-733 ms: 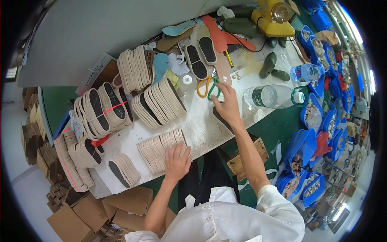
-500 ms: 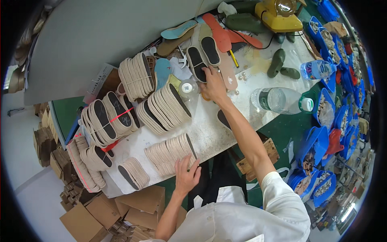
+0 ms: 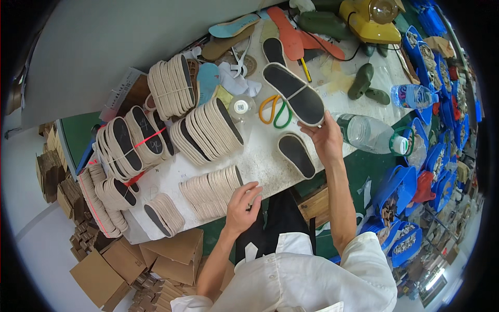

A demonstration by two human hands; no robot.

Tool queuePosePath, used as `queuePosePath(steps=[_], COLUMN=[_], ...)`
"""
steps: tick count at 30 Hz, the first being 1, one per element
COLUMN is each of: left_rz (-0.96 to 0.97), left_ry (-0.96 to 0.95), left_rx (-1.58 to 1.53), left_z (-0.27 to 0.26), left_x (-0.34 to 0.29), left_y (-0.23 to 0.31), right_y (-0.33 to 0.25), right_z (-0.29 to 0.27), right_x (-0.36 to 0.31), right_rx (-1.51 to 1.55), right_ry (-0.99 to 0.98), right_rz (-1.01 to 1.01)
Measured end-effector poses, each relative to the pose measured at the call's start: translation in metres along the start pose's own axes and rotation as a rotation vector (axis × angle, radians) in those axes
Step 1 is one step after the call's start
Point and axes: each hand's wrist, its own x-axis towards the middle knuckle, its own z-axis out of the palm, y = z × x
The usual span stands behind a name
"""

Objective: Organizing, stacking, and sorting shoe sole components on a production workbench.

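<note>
My right hand (image 3: 325,138) grips the near end of a black shoe sole (image 3: 295,93) with a pale rim and a thin band across its middle. It is held over the table. Nearest the table's front edge, another black sole (image 3: 297,156) lies just left of my right forearm. A smaller-looking black sole (image 3: 273,50) shows partly behind the held one. My left hand (image 3: 243,207) holds nothing, its fingers loosely bent and apart, beside a row of beige-edged soles (image 3: 210,192). Orange and green looped handles (image 3: 282,115) lie left of the held sole.
Bundled soles (image 3: 207,132) stand in several stacks on the table's left half. A large clear bottle (image 3: 364,132) is right of my right hand. A yellow machine (image 3: 370,21) stands at the back. Cardboard boxes (image 3: 125,260) and blue bins (image 3: 392,195) flank the table.
My right hand has drawn back toward me from the far soles, bringing the banded sole with it. The looped handles have come into sight. My left hand has shifted slightly off the row of soles.
</note>
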Motion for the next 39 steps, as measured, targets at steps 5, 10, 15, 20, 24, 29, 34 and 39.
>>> queuePosePath(steps=[5,10,15,20,24,29,34,39], left_rz=[-0.467,0.061,0.224,0.218,0.110,0.068,0.114,0.171], left_ry=[0.232,0.296,0.361,0.347,0.295,0.253,0.357,0.384], left_rx=[-0.759,-0.010,0.260,0.251,0.007,-0.102,0.031,0.092], left_z=[0.005,-0.002,0.018,0.024,0.018,0.009,0.011,0.008], left_x=[0.022,0.072,0.074,0.057,0.048,0.038,0.024,0.022], left_y=[0.020,0.060,0.047,0.035,0.020,0.010,0.008,0.005], right_y=[0.007,0.012,0.026,0.043,0.044,0.048,0.059,0.067], right_z=[0.001,0.018,0.056,0.057,0.065,0.069,0.071,0.065], right_x=[-0.057,-0.119,-0.153,-0.175,-0.180,-0.181,-0.183,-0.193], right_rx=[0.062,-0.499,-0.986,-1.043,-1.023,-0.940,-0.888,-0.860], right_ry=[-0.027,0.036,-0.100,-0.088,-0.108,-0.157,-0.145,-0.141], right_rz=[0.071,0.013,-0.399,-0.432,-0.400,-0.307,-0.240,-0.126])
